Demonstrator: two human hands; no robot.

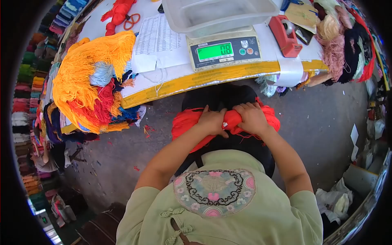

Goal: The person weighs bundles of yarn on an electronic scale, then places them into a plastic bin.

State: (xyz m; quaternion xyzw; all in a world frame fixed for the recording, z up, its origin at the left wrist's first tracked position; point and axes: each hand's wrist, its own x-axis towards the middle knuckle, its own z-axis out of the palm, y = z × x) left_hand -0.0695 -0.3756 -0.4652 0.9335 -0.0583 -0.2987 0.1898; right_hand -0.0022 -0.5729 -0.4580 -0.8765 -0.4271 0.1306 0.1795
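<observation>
Down at lap level, the left hand (212, 121) and the right hand (253, 118) are both clamping onto a red yarn bundle (183, 122), and the two hands are sitting just beside each other near its middle. The fingers of each hand are curling fully shut over the strands, gripping them tight, while loose red loops are spilling out past either wrist. The bundle is lying across the person's lap, just in front of the bench (204, 79) and below its yellow edge, apart from it. On the bench a digital scale (222, 51) is glowing green, and a clear plastic tub (216, 14) is resting on its platform. A red tape dispenser (286, 36) is standing to the right of the scale, a printed sheet (157, 36) is lying to its left, and a heap of orange yarn (94, 57) is hanging over the bench's left end
</observation>
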